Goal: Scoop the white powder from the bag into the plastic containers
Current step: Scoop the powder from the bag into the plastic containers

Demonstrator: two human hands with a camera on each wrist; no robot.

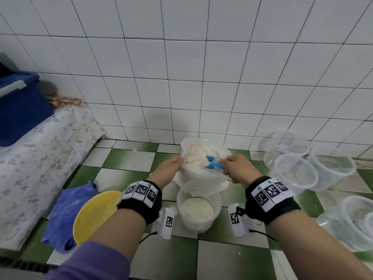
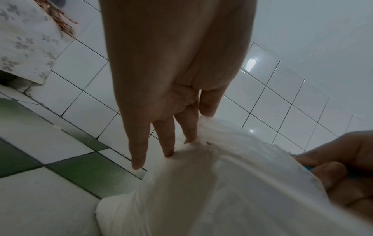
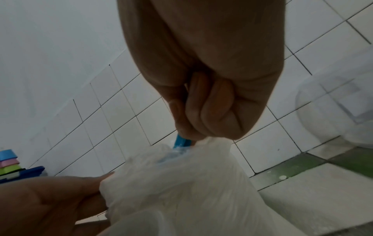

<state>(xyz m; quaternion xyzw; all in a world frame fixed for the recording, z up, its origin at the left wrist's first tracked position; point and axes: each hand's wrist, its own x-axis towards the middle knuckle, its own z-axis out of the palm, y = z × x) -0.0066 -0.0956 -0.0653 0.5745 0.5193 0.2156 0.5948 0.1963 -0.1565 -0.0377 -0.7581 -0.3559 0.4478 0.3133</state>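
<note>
Right now the right hand (image 1: 236,168) grips the blue scoop (image 1: 214,163), its bowl buried in the powder (image 1: 194,156), while the left hand (image 1: 171,168) pinches the bag (image 1: 201,178) rim just beside it; better to lift level, then tip into the part-filled container (image 1: 198,211) directly below both wrists

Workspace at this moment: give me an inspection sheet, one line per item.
Surface: green-and-white tiled floor, powder specks.
Job's things: open bag of white powder; blue scoop inside; container part filled; empty containers at right.
Clutter: yellow bowl, blue cloth.
Hands: left hand pinches bag rim; right hand grips scoop.
Cables: black wrist leads.
Surroundings: white wall tiles, blue bin.
</note>
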